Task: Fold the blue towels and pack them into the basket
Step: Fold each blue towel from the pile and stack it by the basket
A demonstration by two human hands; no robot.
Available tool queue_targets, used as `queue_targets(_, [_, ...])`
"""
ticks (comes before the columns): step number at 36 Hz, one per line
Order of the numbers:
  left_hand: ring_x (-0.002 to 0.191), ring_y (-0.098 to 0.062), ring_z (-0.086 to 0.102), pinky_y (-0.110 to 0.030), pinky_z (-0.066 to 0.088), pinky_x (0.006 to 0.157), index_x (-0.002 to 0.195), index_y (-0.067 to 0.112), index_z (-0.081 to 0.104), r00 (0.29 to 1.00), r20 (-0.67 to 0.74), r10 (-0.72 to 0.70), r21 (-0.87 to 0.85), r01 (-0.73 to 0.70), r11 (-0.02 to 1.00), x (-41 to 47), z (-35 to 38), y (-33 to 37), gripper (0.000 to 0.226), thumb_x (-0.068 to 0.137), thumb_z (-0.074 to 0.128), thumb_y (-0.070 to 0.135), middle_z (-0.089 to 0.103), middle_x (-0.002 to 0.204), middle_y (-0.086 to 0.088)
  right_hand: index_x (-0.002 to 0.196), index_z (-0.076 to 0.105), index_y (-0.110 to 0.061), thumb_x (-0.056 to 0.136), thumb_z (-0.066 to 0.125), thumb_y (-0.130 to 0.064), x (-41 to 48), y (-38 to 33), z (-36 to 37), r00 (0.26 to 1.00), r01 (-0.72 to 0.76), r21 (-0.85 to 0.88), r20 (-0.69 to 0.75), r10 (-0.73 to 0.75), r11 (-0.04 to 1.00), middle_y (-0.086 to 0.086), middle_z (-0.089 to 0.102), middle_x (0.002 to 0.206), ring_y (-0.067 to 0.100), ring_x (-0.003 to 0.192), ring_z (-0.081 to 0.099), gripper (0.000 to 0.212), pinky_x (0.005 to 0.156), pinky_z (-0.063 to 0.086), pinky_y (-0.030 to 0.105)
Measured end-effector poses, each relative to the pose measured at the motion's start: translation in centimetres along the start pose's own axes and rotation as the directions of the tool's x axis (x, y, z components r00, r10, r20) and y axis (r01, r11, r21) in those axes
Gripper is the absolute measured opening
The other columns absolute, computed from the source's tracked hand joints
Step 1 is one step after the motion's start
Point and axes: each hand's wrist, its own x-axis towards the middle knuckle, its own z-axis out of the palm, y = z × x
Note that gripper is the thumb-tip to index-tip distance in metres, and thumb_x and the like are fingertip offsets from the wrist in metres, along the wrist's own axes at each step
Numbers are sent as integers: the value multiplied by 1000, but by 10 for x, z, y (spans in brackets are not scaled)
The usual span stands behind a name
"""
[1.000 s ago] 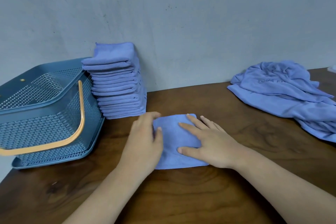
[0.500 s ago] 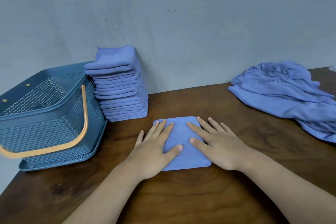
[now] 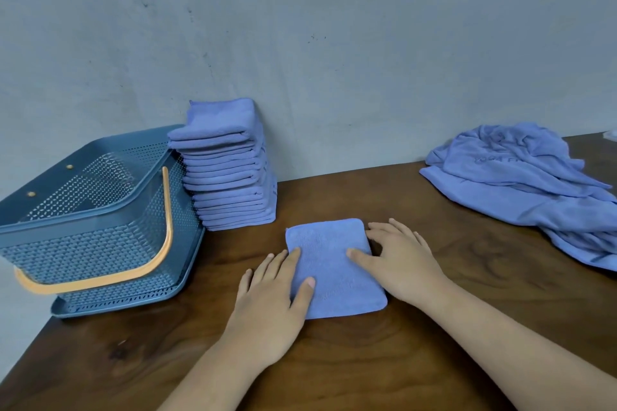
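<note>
**Two flat hands on a folded towel, basket empty beside the stack**

A pale grey wall (image 3: 334, 43) with small dark marks closes the scene behind a dark wooden table (image 3: 467, 327). On the table's left end stands a blue perforated basket (image 3: 83, 243). Its orange handle (image 3: 167, 227) is swung down over the near side, and nothing shows inside it. At the right end, well apart from the hands, lies a loose heap of unfolded towels (image 3: 534, 197), crumpled and overlapping, with faint lettering on the top one that is too blurred to read. Against the wall, just beside the basket's right wall, rises a tall stack of folded towels (image 3: 230, 177), leaning slightly toward the basket at the top. The strip of table between the stack and the hands is bare wood, so nothing lies between the hands and the basket.

In the middle of the table, near its front, one folded towel (image 3: 330, 264) lies flat as a small square with rounded corners.

The left hand (image 3: 270, 304) lies palm down with straight, spread fingers. Its thumb and forefinger rest on the towel's left part and the other fingers on the wood beside it. The right hand (image 3: 400, 260) also lies palm down, fingers loosely spread. Its thumb rests on the cloth and its fingers touch the towel's right edge near the far corner. Neither hand closes around anything.
</note>
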Motion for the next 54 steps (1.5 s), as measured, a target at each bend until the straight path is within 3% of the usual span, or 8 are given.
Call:
queue_targets(5, [158,1,5,-33,1,131,164,47,18,1000,-12,12,-102,-13,995,3,-4,-5,62,106,30,65,18,169,26,98,71,-28,90,69,-47,8,-4,9,996,-38,198,-67,52,979,-13,66,126,8,143,40,21,123,28,46])
queue_targets(9, [151,3,16,-31,8,130,158,50,29,998,-61,18,-186,-29,982,2,-7,-5,57,104,41,64,29,158,32,93,64,-30,92,69,-34,4,-11,7,998,-33,468,-31,54,883,-5,70,93,21,87,66,6,80,55,41])
queue_targets(17, [142,2,37,-26,34,113,161,47,25,988,-110,-111,-507,40,861,8,-5,-10,74,97,58,65,39,153,33,128,62,-21,99,73,-12,-12,-24,-5,997,-79,878,72,32,473,1,79,114,24,106,77,32,100,58,55])
queue_targets(23, [131,9,56,-14,41,100,159,38,38,977,-66,-200,-908,25,419,11,-15,0,90,81,77,61,60,145,23,134,67,-8,96,70,-4,-20,-30,-14,982,-101,964,136,-131,245,17,74,128,38,119,71,38,106,54,55])
queue_targets(29, [133,-31,64,-50,43,117,145,9,59,998,53,32,-999,54,-10,0,-23,18,55,97,71,33,68,142,-12,134,69,-5,96,65,2,-31,-34,-22,964,-66,980,112,-243,190,21,71,131,41,121,69,39,104,56,53])
queue_targets(39, [115,-17,71,-45,56,100,122,30,70,920,-350,-177,-895,-272,355,-9,-18,25,18,110,57,35,76,120,4,129,72,-9,97,70,-13,-37,-44,-18,971,-35,946,108,-211,324,13,74,130,35,122,70,32,108,52,53])
queue_targets(45, [96,0,67,-12,47,79,116,26,61,803,-563,-195,-736,-379,561,-22,-26,27,28,111,42,46,71,103,13,128,70,-13,103,64,-16,-46,-70,-16,981,130,931,-70,-183,342,9,75,127,30,120,71,26,103,55,50])
queue_targets(54, [80,-1,64,-13,44,68,99,23,56,658,-700,-278,-641,-406,651,-19,-54,4,35,113,32,45,67,90,20,122,70,-24,107,62,-22,-46,-123,-17,909,416,729,-323,-263,543,-4,77,111,16,108,72,17,89,57,25])
